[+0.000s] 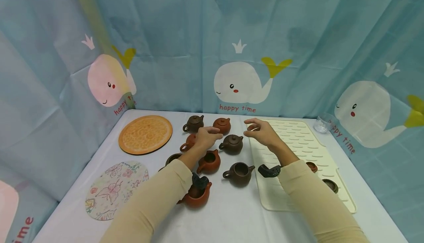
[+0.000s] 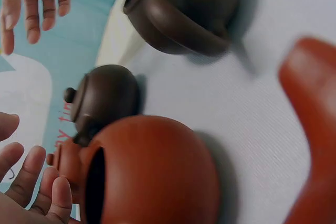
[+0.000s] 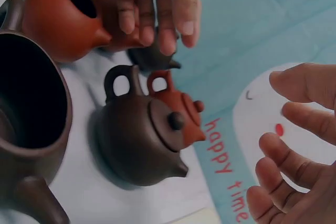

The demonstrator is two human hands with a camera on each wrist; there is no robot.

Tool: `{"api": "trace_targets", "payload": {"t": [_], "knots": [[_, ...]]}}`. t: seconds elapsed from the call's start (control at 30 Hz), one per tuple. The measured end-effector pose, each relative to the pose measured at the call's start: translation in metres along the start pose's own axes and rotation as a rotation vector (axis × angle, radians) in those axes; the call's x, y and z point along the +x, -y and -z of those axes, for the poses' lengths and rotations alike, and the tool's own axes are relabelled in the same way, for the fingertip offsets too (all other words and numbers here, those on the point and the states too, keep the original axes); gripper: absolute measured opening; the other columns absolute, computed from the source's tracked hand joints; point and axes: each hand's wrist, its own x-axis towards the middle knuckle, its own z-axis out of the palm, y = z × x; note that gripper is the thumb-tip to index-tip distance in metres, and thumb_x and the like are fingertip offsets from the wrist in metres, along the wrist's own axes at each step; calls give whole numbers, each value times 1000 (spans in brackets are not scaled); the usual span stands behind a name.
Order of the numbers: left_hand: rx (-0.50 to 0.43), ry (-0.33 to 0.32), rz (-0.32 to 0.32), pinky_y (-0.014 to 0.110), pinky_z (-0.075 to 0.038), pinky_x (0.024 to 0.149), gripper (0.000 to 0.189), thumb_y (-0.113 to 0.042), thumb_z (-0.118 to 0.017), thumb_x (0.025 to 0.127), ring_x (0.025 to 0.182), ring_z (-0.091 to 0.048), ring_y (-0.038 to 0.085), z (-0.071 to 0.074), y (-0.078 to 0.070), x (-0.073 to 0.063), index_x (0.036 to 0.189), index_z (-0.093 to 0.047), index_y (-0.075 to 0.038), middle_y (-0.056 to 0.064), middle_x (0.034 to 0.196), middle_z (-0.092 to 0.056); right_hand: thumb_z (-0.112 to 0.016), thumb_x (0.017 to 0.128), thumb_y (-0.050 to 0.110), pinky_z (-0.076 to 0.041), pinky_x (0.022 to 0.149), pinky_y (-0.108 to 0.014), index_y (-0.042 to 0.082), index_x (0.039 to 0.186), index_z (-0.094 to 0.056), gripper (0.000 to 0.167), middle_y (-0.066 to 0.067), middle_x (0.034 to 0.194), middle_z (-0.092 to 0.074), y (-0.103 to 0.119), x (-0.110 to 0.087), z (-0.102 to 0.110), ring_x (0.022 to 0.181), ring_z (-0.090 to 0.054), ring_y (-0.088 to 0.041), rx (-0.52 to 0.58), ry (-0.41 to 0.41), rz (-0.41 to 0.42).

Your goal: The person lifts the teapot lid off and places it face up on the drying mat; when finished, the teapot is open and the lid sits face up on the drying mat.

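Note:
My left hand [image 1: 208, 137] hovers among the teapots, its fingers loosely bent and holding nothing. My right hand [image 1: 261, 130] is raised over the left edge of the cream mat, thumb and fingers apart, also empty. Between the two hands stands a dark brown teapot [image 1: 233, 145] with its lid on. Behind it is a lidded red teapot [image 1: 222, 126], close to the left fingertips. Nearer to me are a lidless red teapot [image 1: 213, 165] and a lidless brown teapot [image 1: 241, 176]. The right wrist view shows the lidded brown teapot [image 3: 137, 140] between both hands.
Another brown teapot [image 1: 194, 124] stands at the back; a red teapot [image 1: 188, 143] is partly hidden by my left arm. A lidless red teapot [image 1: 197, 200] sits in front. Lids [image 1: 330, 186] lie on the cream mat [image 1: 275, 202]. A clear glass [image 1: 322, 125] and two round mats [image 1: 145, 134] flank everything.

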Motion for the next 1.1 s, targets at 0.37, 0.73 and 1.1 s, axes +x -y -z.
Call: {"api": "trace_targets", "payload": {"t": [0.37, 0.73, 1.1], "knots": [[70, 24, 7, 41, -48, 84, 30, -16, -74, 84, 104, -57, 27, -11, 11, 3, 112, -71, -4, 10, 113, -64, -72, 86, 17, -41, 86, -49, 10, 121, -64, 36, -13, 98, -61, -9, 17, -29, 95, -55, -33, 32, -15, -106], [119, 38, 0, 37, -50, 77, 28, -13, -75, 83, 94, -58, 23, -16, 17, 5, 109, -72, -2, 7, 105, -64, -71, 86, 13, -45, 81, -44, 6, 115, -67, 30, -12, 102, -65, -21, 24, -45, 97, -57, -26, 54, -24, -189], [227, 21, 10, 35, -49, 78, 16, -12, -79, 79, 94, -58, 21, -19, 20, 9, 94, -77, -8, 4, 100, -66, -71, 85, 11, -43, 70, -34, 4, 108, -70, 24, -9, 99, -67, -29, 30, -52, 87, -53, -22, 40, -45, -190]]}}
